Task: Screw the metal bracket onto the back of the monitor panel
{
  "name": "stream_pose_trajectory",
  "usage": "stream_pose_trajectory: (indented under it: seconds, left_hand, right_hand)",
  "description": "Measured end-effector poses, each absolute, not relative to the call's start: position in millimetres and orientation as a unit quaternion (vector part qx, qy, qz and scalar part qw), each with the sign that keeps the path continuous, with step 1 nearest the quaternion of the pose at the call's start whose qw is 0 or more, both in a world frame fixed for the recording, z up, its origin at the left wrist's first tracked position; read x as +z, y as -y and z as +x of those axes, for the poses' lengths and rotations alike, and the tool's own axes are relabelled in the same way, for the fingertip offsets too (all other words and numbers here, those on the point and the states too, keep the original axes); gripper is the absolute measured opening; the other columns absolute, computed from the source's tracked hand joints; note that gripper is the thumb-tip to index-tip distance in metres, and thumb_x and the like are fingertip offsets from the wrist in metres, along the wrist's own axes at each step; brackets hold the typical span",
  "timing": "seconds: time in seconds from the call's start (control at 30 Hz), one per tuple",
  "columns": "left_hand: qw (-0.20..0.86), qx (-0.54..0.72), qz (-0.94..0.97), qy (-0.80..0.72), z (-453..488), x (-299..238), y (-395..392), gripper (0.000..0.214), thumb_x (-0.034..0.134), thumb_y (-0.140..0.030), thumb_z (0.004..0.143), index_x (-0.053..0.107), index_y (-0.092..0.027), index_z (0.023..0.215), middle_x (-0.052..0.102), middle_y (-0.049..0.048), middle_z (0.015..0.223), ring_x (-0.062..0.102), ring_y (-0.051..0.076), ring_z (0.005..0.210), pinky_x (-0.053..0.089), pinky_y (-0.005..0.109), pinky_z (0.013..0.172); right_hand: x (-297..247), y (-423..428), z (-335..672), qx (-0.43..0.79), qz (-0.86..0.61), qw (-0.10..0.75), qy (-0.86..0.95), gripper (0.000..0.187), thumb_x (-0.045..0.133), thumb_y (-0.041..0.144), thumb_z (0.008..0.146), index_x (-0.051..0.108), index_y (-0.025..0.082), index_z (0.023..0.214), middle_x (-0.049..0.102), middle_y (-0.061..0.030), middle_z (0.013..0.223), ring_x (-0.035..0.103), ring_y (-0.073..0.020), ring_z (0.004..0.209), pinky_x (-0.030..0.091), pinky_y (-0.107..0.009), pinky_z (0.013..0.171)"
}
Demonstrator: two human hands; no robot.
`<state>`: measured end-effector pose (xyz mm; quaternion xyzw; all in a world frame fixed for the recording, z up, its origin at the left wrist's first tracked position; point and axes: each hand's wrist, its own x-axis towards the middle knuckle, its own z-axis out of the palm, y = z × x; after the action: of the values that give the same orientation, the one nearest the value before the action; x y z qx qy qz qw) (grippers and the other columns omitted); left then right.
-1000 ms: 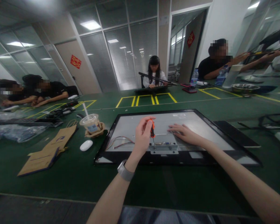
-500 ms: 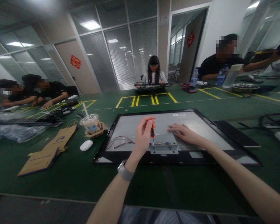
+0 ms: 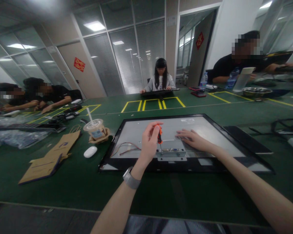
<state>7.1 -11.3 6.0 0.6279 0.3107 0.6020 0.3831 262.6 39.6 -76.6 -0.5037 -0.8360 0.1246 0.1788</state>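
Left hand (image 3: 150, 138) grips screwdriver (image 3: 160, 135), shaft at left end of port bracket (image 3: 172, 155); long axis roughly along near edge of surface (image 3: 173, 198). Right hand (image 3: 195, 140) spread, farther.

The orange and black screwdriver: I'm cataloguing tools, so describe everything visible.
The orange and black screwdriver has a plastic-looking handle and thin metallic shaft. It stands nearly upright, gripped in the left hand, shaft down at the left end of the silver metal bracket; tip contact is too small to tell.
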Motion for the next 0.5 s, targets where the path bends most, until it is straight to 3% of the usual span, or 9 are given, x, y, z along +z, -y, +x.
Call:
stream_pose_trajectory:
  seconds: [0.5]
  left_hand:
    - [0.375,0.601,0.634,-0.31,6.3,4.8,10.3,0.026,0.047,-0.037,0.092,0.062,-0.018,0.1,0.057,0.0019,0.077,0.054,0.011,0.069,0.045,0.022,0.064]
  right_hand:
    - [-75.0,-38.5,262.6,0.135,-0.508,0.174,0.833,0.042,0.038,0.04,0.09,0.055,0.034,0.128,0.045,-0.0011,0.144,0.031,-0.0281,0.137,0.014,-0.06,0.11]
